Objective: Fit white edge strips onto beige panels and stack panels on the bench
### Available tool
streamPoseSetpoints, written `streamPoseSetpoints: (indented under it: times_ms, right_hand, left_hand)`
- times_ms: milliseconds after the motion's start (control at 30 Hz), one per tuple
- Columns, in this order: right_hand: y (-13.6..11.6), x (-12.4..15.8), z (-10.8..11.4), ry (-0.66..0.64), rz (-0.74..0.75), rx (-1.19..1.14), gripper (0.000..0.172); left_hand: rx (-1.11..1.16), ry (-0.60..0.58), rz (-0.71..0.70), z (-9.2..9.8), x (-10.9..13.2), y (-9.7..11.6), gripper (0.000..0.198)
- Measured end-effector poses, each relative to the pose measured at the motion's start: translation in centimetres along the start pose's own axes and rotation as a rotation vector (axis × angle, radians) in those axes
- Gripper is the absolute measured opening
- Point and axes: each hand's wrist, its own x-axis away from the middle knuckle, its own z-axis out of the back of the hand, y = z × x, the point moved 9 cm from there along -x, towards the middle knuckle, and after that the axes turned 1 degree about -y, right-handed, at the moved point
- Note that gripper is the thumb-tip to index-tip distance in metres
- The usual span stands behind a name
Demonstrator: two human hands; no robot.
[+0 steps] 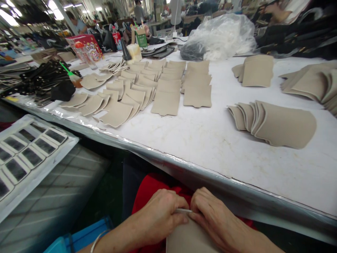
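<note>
At the bottom of the head view, a beige leather-like piece (188, 238) lies low in front of me, below the table edge. My left hand (167, 211) pinches its far edge between thumb and fingers. Close beside it, my right hand (207, 212) grips the same edge, fingers bent over it. A pale strip of that edge shows between the two hands. The piece's lower part runs out of the frame. On the table, rows of similar beige pieces (167, 98) overlap one another, and a fanned stack (288, 124) lies to the right.
The white table (189, 140) runs across the view. Behind are a clear plastic bag (223, 35), a green carton (141, 38) and a bottle with a green tip (75, 80). To the left stands a board with framed dark panels (33, 156); a blue bin (86, 233) is below. Several people work behind.
</note>
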Motion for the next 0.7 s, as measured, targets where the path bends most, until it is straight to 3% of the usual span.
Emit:
streamPoseSetpoints:
  times_ms: [200, 400, 700]
  right_hand:
    - [-0.1, 0.7, 0.9, 0.07, 0.018, -0.034, 0.027]
    - [0.5, 1.5, 1.9, -0.016, -0.119, -0.192, 0.005]
    - [1.0, 1.6, 2.8, -0.01, -0.166, -0.177, 0.015]
  left_hand:
    - [0.054, 0.013, -0.071, -0.4, -0.5, 1.4, 0.016]
    - [0.086, -0.009, -0.116, -0.3, -0.3, 1.9, 0.016]
    - [0.121, -0.029, -0.052, -0.4, -0.7, 1.2, 0.023]
